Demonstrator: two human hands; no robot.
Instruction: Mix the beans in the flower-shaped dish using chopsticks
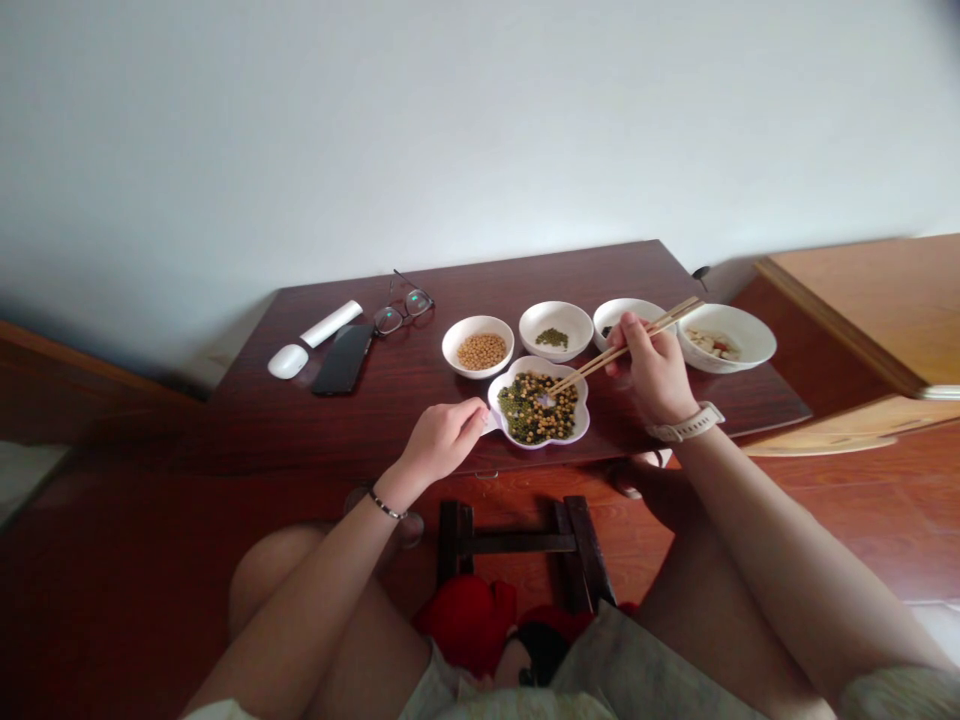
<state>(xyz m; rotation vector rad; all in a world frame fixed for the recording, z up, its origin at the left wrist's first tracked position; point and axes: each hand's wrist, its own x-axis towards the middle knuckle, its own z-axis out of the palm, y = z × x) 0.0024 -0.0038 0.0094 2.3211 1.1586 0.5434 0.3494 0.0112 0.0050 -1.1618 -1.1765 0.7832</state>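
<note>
A flower-shaped white dish (581, 425) full of mixed green, yellow and dark beans sits near the front edge of a dark wooden table (390, 400). My left hand (442, 438) is closed on the dish's left rim. My right hand (656, 370), with a white watch on the wrist, grips a pair of wooden chopsticks (600, 361) whose tips reach down into the beans. Behind the dish stand a white bowl of yellow beans (478, 346) and a white bowl of green beans (556, 328).
Two more white bowls (726, 337) stand at the right, one partly hidden by my right hand. Glasses (403, 308), a black phone (343, 358), a white mouse (288, 361) and a white tube (331, 323) lie at the left. A light wooden cabinet (862, 320) adjoins on the right.
</note>
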